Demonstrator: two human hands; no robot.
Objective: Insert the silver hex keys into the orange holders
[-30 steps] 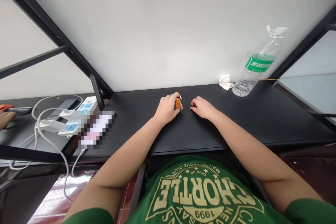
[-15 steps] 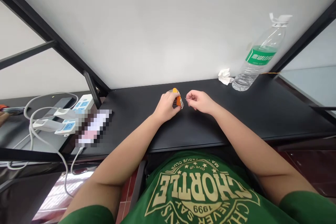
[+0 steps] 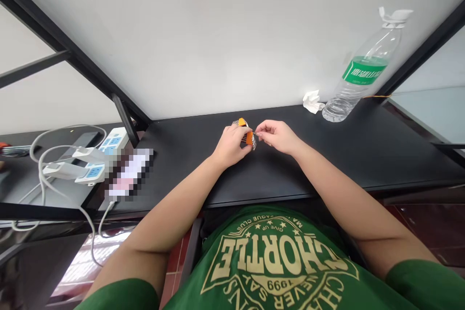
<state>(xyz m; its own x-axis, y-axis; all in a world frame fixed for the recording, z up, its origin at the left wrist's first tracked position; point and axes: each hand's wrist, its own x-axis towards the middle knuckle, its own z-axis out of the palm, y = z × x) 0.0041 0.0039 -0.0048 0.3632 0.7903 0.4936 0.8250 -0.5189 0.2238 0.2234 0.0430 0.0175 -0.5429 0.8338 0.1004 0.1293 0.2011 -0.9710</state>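
Observation:
Over the middle of the black table, my left hand point(image 3: 230, 144) is closed around a small orange holder point(image 3: 249, 137). Rows of thin silver pins, like screwdriver bits, stick out along its edges, and my fingers cover part of it. Just to its right, my right hand point(image 3: 278, 135) pinches a thin, short stick-like piece point(image 3: 255, 132) between thumb and fingertips. The tip of that piece points at the holder's right side. Whether it touches the holder is too small to tell.
On the right stand a clear plastic bottle point(image 3: 358, 77) with a green label and a crumpled tissue point(image 3: 313, 101). A blurred-out phone point(image 3: 131, 172) lies left, beside a white power strip point(image 3: 112, 143) with cables. Black frame bars point(image 3: 90, 75) rise at both sides.
My right hand has moved slightly left, bringing the thin piece up to the orange holder. My left hand keeps its grip. The whole view has shifted a little.

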